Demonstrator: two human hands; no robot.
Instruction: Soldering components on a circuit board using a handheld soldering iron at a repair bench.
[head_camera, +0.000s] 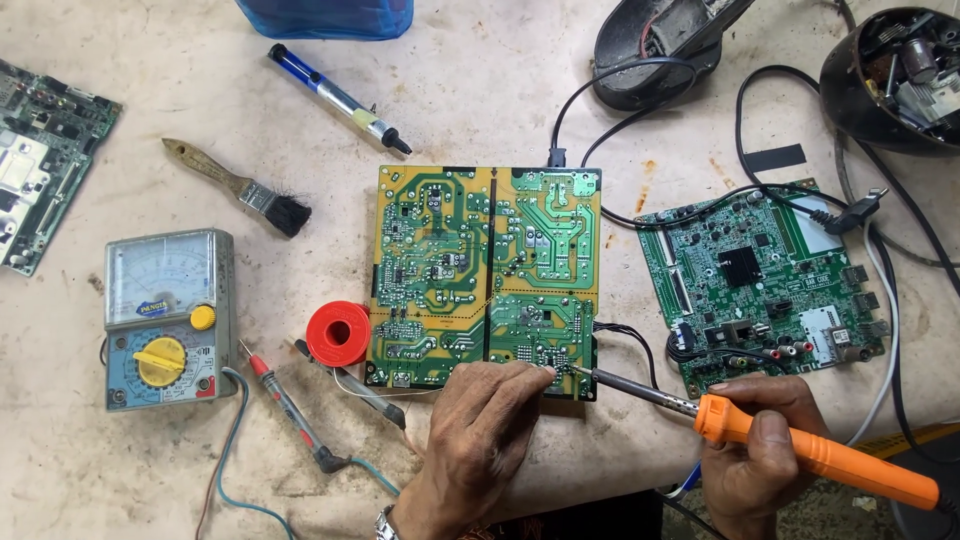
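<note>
Stained pale bench (480, 120) carries a yellow-green circuit board (487, 275) at centre; right hand (752, 445) has its grip closed around an orange soldering iron (815, 450), long axis running up-left, tip at the board's lower right corner; left hand (485, 420) is nearer, fingertips pressed on that same corner, holding nothing I can make out.
</note>
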